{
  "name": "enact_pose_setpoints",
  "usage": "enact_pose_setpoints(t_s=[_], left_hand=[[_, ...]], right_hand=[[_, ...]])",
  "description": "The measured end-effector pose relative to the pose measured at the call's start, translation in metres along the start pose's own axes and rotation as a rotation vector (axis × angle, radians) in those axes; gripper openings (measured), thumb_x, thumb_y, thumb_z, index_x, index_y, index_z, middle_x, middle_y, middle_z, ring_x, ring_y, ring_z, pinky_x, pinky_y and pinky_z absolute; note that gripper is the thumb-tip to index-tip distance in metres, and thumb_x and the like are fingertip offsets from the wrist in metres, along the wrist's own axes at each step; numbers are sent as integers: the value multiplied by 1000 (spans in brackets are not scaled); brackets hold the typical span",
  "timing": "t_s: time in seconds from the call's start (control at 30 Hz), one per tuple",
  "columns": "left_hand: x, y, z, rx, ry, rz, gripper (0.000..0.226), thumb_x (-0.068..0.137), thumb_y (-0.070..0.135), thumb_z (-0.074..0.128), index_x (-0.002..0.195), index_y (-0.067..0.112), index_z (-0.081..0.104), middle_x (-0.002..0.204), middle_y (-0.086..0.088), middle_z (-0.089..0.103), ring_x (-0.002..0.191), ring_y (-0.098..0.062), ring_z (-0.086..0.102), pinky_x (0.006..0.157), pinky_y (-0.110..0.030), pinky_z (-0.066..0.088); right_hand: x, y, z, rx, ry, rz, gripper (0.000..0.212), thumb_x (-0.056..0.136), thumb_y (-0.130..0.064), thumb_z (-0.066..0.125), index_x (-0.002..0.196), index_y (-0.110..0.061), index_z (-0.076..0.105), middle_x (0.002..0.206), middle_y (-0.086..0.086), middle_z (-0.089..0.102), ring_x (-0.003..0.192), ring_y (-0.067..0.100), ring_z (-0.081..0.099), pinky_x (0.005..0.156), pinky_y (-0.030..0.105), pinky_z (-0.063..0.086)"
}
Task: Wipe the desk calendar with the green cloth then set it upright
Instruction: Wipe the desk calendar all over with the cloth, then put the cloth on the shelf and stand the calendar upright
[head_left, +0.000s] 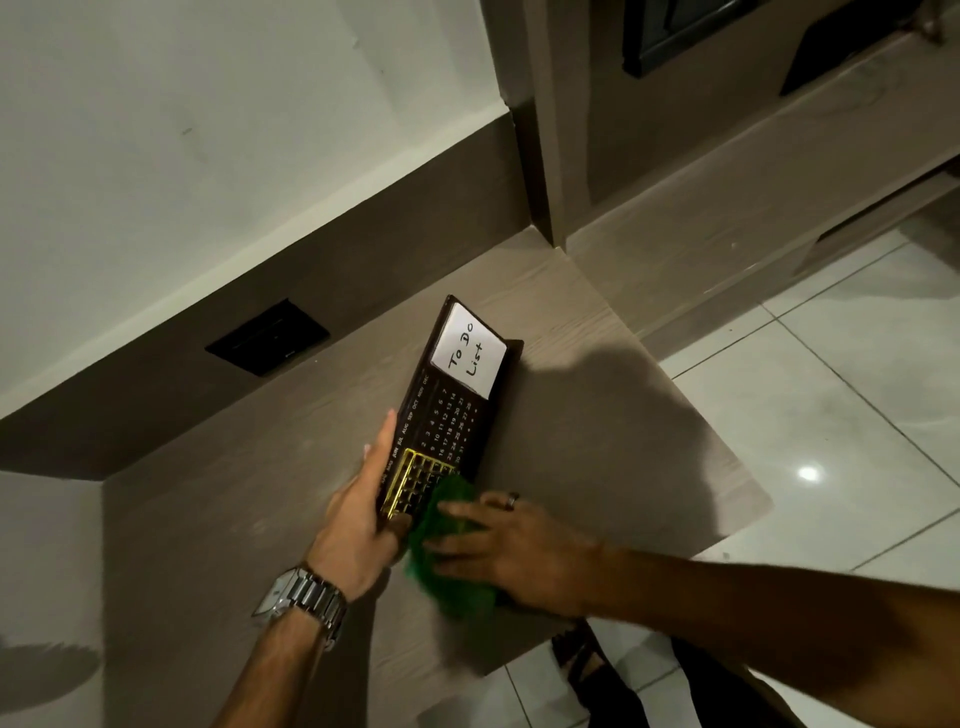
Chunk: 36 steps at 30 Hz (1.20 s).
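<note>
A dark desk calendar (451, 410) rests tilted on the wooden desk (597, 447), its face showing months, dates, a yellow frame and a white "To Do List" note. My left hand (361, 519), with a metal watch on the wrist, grips the calendar's near left edge. My right hand (511, 545), wearing a ring, presses the green cloth (447, 551) flat against the calendar's near end and the desk. Part of the cloth is hidden under my fingers.
A black socket plate (267, 336) sits in the dark back panel behind the desk. A lower wooden shelf (753, 171) runs off to the right. The desk's right and near edges drop to a white tiled floor (841, 426).
</note>
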<state>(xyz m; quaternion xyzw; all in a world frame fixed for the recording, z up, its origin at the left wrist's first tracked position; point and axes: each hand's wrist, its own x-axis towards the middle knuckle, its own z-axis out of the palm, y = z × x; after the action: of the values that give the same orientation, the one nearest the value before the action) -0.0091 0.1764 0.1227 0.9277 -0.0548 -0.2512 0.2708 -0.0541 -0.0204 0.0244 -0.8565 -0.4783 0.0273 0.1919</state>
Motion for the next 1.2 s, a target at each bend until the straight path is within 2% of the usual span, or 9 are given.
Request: enact_pose_setpoints(t_s=[0.17, 0.33, 0.4, 0.47, 0.6, 0.77, 0.97, 1.07, 1.2], left_hand=[[-2, 4, 1, 8, 6, -30, 120, 82, -6, 62, 136, 64, -18, 162, -14, 14, 96, -25, 65, 60, -29, 60], [-4, 8, 0, 72, 30, -31, 117, 83, -3, 63, 137, 62, -18, 161, -13, 18, 129, -38, 50, 88, -46, 56], [-4, 10, 0, 72, 16, -43, 116, 83, -2, 63, 138, 61, -18, 162, -12, 16, 134, -40, 43, 93, -49, 54], [-4, 12, -2, 87, 28, -38, 116, 82, 4, 67, 138, 59, -18, 163, -5, 8, 147, -35, 17, 110, -61, 35], [0, 23, -9, 129, 153, -24, 113, 78, 29, 74, 143, 47, -16, 162, 8, -7, 147, -17, -14, 118, -61, 5], [27, 76, 20, 264, 435, 225, 88, 84, 57, 53, 152, 33, 3, 163, 2, 8, 151, -21, -2, 112, -54, 17], [85, 121, 109, 503, 295, 339, 77, 91, 68, 31, 150, 20, 22, 160, -7, 22, 149, -25, 13, 117, -45, 15], [110, 109, 141, 533, 149, 328, 83, 89, 72, 22, 153, 21, 6, 162, -2, -3, 150, -24, -7, 122, -46, 5], [122, 88, 162, 553, 106, 297, 84, 88, 75, 21, 153, 24, 2, 163, -1, -6, 151, -24, -9, 122, -46, 1]], right_hand=[[1, 3, -8, 24, -113, -49, 66, 78, -23, 75, 138, -30, 48, 153, -6, 37, 145, 27, 17, 109, 50, 28], [-17, 64, -59, 202, 86, 297, 70, 74, 8, 64, 136, -22, 53, 150, 1, 43, 144, 24, 23, 111, 54, 30], [-25, 92, -83, 407, 198, 492, 71, 76, 12, 57, 138, -21, 51, 149, 2, 43, 139, 12, 28, 115, 40, 28], [-30, 115, -105, 589, 331, 621, 66, 78, 14, 54, 137, -17, 52, 141, 5, 51, 127, 4, 41, 108, 28, 39], [-44, 145, -130, 755, 561, 773, 55, 81, 13, 55, 131, -11, 55, 122, 6, 62, 113, 17, 57, 99, 33, 48], [-77, 179, -130, 737, 669, 880, 50, 85, 10, 52, 128, -15, 57, 119, 1, 62, 111, 14, 57, 99, 34, 48], [-107, 224, -117, 641, 881, 1098, 49, 88, 9, 52, 130, -16, 57, 122, 4, 63, 115, 18, 57, 98, 40, 51], [-109, 236, -105, 363, 852, 1033, 53, 89, 9, 52, 136, -14, 53, 136, 6, 56, 126, 16, 48, 108, 37, 42], [-107, 250, -80, -8, 382, 970, 66, 90, 6, 52, 149, -18, 35, 157, 6, 30, 146, 28, 17, 115, 50, 28]])
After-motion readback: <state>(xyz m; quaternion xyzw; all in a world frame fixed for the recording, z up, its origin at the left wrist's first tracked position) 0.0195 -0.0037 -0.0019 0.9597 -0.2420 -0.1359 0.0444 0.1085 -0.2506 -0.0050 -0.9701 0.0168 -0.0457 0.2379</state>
